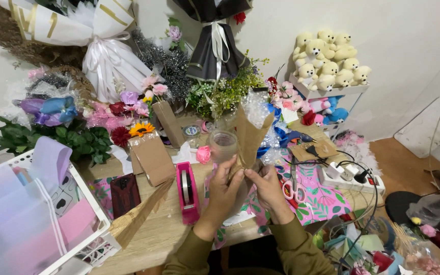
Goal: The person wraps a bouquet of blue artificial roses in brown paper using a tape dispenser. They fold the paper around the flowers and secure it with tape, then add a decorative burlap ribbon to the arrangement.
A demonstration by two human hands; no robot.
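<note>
A small bouquet cone of brown kraft paper [251,133] with clear bubble wrap at its top stands upright over the wooden table [169,229]. My left hand [224,189] grips the cone's narrow base from the left, fingers curled around it. My right hand [267,186] pinches the same base from the right. A roll of clear tape [223,145] rests against the cone just above my left hand. A pink tape dispenser [187,190] lies left of my left hand.
Scissors [294,189] and a power strip [351,177] lie to the right. A white basket [36,224] of tissue paper stands at the left. Artificial flowers, wrapped bouquets and a shelf of cream teddy bears [327,60] line the back.
</note>
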